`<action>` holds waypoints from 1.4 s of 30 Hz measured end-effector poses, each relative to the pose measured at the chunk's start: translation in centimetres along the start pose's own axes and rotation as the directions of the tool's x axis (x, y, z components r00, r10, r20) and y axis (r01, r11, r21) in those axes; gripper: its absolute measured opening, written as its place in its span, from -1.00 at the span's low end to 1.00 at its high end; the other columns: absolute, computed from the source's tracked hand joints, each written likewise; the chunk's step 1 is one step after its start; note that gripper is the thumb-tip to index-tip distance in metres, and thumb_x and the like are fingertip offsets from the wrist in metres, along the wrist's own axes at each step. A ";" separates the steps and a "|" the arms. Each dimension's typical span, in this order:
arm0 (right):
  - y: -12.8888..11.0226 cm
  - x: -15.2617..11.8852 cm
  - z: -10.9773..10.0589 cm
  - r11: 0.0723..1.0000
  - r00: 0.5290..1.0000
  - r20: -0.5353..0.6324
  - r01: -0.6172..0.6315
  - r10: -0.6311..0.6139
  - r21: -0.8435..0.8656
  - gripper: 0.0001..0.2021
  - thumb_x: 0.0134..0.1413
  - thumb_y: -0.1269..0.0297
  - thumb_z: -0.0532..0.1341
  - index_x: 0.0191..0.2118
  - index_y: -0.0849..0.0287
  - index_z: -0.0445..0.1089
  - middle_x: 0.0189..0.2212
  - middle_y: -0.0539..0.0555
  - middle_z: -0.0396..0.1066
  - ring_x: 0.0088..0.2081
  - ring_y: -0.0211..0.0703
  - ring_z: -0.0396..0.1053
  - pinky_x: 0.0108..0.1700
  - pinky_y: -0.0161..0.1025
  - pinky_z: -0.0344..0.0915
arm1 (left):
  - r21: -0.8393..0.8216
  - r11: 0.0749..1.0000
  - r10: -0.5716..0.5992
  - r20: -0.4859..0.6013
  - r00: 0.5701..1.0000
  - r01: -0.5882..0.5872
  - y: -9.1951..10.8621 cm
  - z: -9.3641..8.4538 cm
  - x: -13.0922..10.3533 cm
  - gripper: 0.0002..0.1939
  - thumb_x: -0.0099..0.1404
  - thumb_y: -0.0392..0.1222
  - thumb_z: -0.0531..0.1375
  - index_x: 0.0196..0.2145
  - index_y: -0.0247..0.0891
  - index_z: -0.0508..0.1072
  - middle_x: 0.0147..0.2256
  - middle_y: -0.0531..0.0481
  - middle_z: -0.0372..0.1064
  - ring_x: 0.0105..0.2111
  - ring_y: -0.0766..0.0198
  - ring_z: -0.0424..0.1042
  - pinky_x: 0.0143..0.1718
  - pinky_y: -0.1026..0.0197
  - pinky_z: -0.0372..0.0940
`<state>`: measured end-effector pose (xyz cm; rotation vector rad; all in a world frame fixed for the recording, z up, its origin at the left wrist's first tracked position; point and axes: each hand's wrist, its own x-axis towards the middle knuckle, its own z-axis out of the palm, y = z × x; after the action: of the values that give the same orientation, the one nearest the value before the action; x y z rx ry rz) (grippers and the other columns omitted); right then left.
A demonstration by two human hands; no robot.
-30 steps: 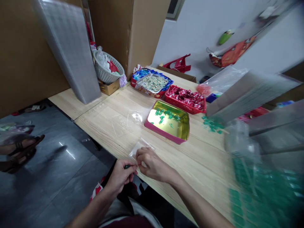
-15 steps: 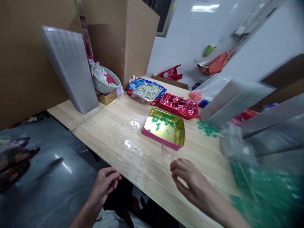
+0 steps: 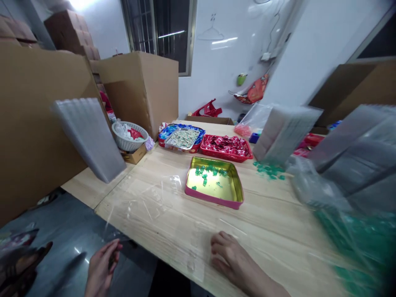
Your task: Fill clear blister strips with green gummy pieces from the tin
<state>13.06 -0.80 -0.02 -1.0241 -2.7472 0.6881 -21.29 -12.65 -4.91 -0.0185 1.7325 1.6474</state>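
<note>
At the lower left, my left hand (image 3: 103, 266) is closed, fingertips pinched at the edge of a clear plastic piece (image 3: 116, 234) that juts past the table edge. My right hand (image 3: 230, 258) is low over the table with its fingers curled inward; what they hold, if anything, is hidden. Just left of it lies a clear plastic tray (image 3: 194, 251), hard to make out against the wood. Beyond my hands sits a pink-sided tin (image 3: 213, 201) with a gold inside, holding scattered small green pieces (image 3: 204, 178).
Behind the tin are a red basket (image 3: 230, 156) of red packets and a blue-and-red tin (image 3: 198, 146) with a tray of pale pieces. Clear plastic stacks stand left (image 3: 93, 140) and right (image 3: 274, 132). Loose green pieces (image 3: 270, 171) lie on the table (image 3: 262, 214).
The view has tilted up, showing more of the window and wall. My left hand is lower and farther left, now at a clear plastic piece. My right hand is lower, fingers more curled.
</note>
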 end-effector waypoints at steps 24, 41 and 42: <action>-1.4 -1.3 0.6 0.805 0.896 -0.385 0.055 0.222 0.591 -0.72 -0.02 0.54 0.15 -0.18 0.11 0.38 -0.31 0.03 0.39 -0.31 -0.22 0.33 -0.28 -0.32 0.26 | 0.043 0.650 -0.363 0.894 0.261 0.758 -5.0 17.4 -12.8 -0.46 0.28 0.07 -0.07 -0.26 -0.52 0.44 -0.39 -0.24 0.43 -0.30 0.12 0.42 -0.18 0.13 0.25; 0.9 -4.2 1.9 0.758 0.904 -0.321 -0.005 0.282 0.652 -0.88 -0.10 0.53 0.13 -0.52 0.18 0.26 -0.45 0.01 0.33 -0.35 -0.21 0.29 -0.27 -0.29 0.22 | 0.217 0.739 -0.510 0.799 0.319 0.638 -7.0 20.1 -14.3 -0.55 0.29 -0.01 -0.07 -0.39 -0.44 0.45 -0.46 -0.18 0.43 -0.44 0.21 0.41 -0.33 0.22 0.22; 1.2 -4.3 2.1 0.751 0.899 -0.327 -0.004 0.292 0.660 -0.90 -0.08 0.50 0.14 -0.51 0.18 0.27 -0.46 0.01 0.34 -0.36 -0.21 0.29 -0.27 -0.29 0.23 | 0.216 0.736 -0.513 0.796 0.321 0.642 -7.1 20.2 -14.3 -0.55 0.30 -0.02 -0.07 -0.39 -0.45 0.44 -0.46 -0.18 0.43 -0.43 0.20 0.42 -0.33 0.21 0.22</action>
<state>16.50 -3.59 -2.25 -1.0600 -1.8419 1.1780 2.41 -2.91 -1.99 0.0499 0.6984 0.9288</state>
